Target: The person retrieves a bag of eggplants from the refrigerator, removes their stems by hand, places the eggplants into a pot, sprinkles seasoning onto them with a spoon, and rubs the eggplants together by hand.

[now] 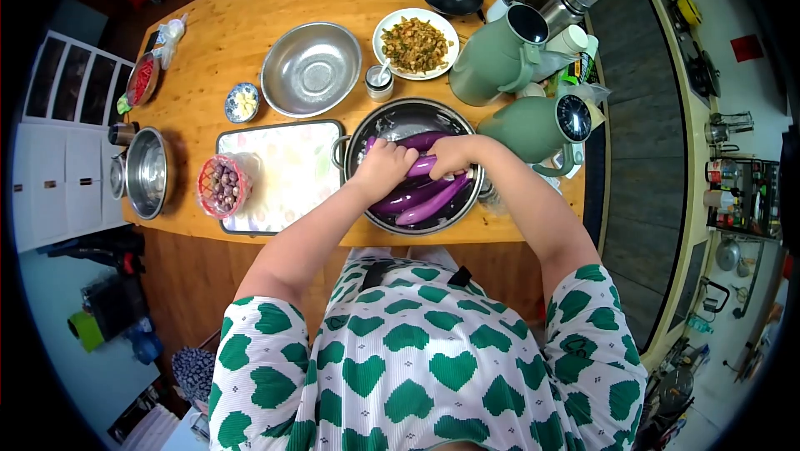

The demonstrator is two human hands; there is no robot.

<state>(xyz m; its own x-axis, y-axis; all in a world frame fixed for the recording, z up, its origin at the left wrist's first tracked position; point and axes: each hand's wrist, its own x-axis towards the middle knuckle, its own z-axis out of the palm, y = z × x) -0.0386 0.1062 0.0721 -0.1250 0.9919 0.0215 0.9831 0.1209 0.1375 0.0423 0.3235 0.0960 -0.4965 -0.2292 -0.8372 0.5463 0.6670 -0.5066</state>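
Note:
Several long purple eggplants [435, 201] lie in a dark-lined two-handled pot [358, 122] at the table's front edge. Over the pot, my left hand [384, 169] has its fingers wrapped round an eggplant [423, 167]. On the same eggplant, toward its stem end, my right hand [452, 156] is closed. Its fingertips are partly hidden. Other eggplants rest beneath and beside both hands. Left of the pot lies a white patterned cutting board [287, 172].
A red basket [225, 186] of small round purplish items sits on the board's left side. Behind stand a steel basin [312, 69], a small bowl of pale pieces [242, 104], a jar [379, 83] and a plate of chopped food [415, 44]. Green jugs [492, 59] crowd the right.

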